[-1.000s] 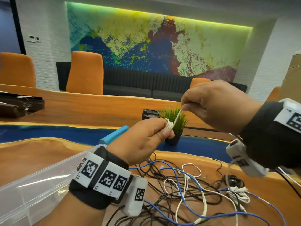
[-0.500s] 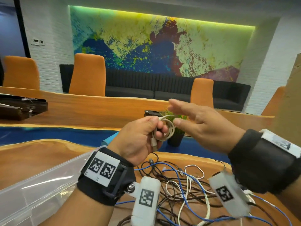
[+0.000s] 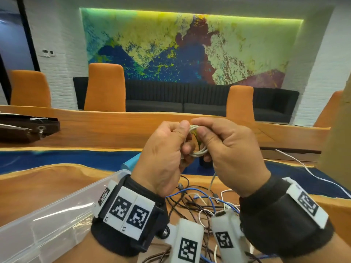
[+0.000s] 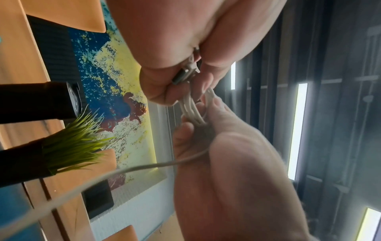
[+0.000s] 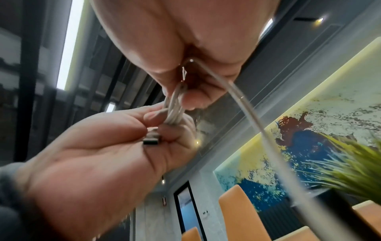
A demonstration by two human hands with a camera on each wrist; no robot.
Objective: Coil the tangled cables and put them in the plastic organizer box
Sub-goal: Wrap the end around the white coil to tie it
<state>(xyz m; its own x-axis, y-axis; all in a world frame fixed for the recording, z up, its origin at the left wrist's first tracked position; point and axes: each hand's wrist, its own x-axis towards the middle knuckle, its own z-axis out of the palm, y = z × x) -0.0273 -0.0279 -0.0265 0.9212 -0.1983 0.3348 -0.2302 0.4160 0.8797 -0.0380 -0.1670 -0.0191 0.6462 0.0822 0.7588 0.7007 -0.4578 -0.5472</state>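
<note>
A small coil of white cable (image 3: 199, 153) hangs in the air between both hands, above the table. My left hand (image 3: 185, 137) pinches its left side, and the cable's USB plug (image 5: 151, 138) lies tucked under the curled fingers. My right hand (image 3: 201, 130) pinches the coil's top right, thumb towards me. The free end of the cable (image 4: 123, 171) trails down from the right hand to the table. Below lies a tangled heap of blue, black and white cables (image 3: 199, 202). The clear plastic organizer box (image 3: 47, 215) stands at the lower left with nothing visible in it.
A small potted grass plant (image 4: 72, 146) stands just behind the hands. A light blue cylinder (image 3: 131, 164) lies by the box's far corner. Dark cases (image 3: 24, 128) sit far left. A loose white cable (image 3: 303, 166) runs off to the right.
The right hand had pulled the cable up over the left hand, then opened beside the coil. Now it has closed in and pinches the coil together with the left hand.
</note>
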